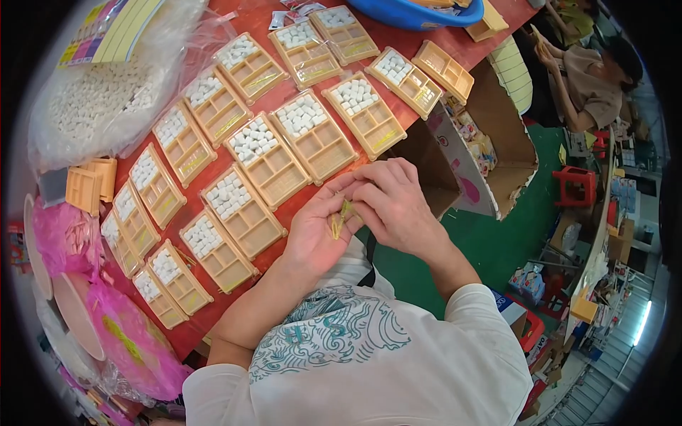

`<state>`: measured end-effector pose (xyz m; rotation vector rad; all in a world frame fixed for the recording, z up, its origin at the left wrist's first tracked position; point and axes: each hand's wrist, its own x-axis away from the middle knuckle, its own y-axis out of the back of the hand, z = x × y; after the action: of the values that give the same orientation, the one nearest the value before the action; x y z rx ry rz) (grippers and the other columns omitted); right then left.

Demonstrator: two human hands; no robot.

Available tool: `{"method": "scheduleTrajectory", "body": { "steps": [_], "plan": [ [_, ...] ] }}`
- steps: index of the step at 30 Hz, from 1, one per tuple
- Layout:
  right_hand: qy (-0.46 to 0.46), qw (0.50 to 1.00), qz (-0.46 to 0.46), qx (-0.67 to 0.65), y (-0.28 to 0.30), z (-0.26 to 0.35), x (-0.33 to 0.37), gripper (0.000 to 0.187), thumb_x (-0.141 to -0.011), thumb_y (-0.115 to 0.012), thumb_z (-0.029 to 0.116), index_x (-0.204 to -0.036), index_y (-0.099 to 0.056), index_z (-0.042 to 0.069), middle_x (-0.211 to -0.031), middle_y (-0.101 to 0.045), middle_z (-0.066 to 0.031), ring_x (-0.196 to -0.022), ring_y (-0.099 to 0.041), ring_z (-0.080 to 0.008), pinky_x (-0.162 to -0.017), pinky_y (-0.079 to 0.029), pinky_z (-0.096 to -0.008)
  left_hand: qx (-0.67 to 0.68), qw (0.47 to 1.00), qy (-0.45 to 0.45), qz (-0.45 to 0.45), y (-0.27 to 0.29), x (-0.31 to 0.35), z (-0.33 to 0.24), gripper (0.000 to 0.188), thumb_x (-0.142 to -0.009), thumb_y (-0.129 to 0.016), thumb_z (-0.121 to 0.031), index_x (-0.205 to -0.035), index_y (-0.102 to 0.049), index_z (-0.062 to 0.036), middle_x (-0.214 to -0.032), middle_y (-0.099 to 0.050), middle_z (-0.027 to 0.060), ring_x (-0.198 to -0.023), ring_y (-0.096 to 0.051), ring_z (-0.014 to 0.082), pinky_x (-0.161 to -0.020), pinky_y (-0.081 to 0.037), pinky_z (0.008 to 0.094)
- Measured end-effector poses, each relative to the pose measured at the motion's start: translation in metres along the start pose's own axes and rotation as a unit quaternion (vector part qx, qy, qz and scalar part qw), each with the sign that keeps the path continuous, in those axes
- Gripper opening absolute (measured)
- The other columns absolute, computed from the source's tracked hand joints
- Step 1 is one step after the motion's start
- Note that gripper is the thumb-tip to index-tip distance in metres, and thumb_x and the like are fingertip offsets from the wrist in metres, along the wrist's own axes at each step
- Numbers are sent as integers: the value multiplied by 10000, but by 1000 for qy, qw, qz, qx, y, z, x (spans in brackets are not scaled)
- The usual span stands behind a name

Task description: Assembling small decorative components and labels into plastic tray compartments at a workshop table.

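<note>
Small thin yellow-green sticks [337, 224] lie across the palm and fingers of my left hand [312, 238], which is turned up and partly curled round them. My right hand [398, 206] bends over from the right, its fingertips pinched at the upper end of the same sticks. Both hands are just off the table's near edge. Closest to them are orange compartment trays, one [314, 145] above and another [259, 221] to the left. White pellets [254, 140] fill the large section of most trays. In several far trays, such as this one [379, 136], yellow sticks lie in a lower section.
A big clear bag of white pellets [106, 99] rests at the far left of the red table [288, 89]. Pink plastic bags [135, 334] hang at the left edge. A blue basin [412, 15] stands at the back. Right of the table is an open carton [515, 160]; another person [593, 82] sits beyond.
</note>
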<state>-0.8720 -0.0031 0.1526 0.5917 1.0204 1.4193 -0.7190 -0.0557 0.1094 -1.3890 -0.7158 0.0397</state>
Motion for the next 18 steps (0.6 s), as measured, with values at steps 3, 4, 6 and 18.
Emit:
{"method": "scheduleTrajectory", "body": {
  "steps": [3, 4, 6, 18],
  "plan": [
    [13, 1000, -15, -14, -8, 0, -5, 138, -773, -651, 91, -903, -610, 69, -1039, -562, -78, -961, -539, -267, -923, -357, -394, -2, 1000, -13, 2, 8, 9, -2, 314, -950, -394, -62, -1250, -454, 8, -1209, -552, 160, -1081, -578, 255, -899, -514, 377],
    [9, 1000, -13, -15, -9, 1, -7, 126, -781, -640, 84, -901, -607, 65, -1043, -565, -82, -976, -537, -270, -922, -360, -394, -7, 1000, -18, -10, 10, 12, -3, 309, -948, -397, -60, -1243, -459, 4, -1209, -552, 164, -1079, -580, 265, -908, -512, 386],
    [11, 1000, -8, -15, -14, 0, -12, 114, -790, -629, 78, -900, -605, 60, -1047, -568, -86, -991, -536, -273, -921, -364, -393, -2, 999, -32, -1, 17, 16, -7, 304, -943, -404, -54, -1236, -461, 4, -1210, -552, 171, -1083, -581, 285, -913, -511, 401],
    [-26, 991, -35, 127, -62, -7, -37, 608, -713, -702, 219, -1239, -469, 21, -1280, -441, -193, -1147, -459, -335, -934, -371, -446, -3, 999, -45, 1, 40, 50, -21, 300, -921, -414, -6, -1217, -454, 18, -1224, -549, 230, -1119, -570, 374, -912, -522, 432]
  ]
}}
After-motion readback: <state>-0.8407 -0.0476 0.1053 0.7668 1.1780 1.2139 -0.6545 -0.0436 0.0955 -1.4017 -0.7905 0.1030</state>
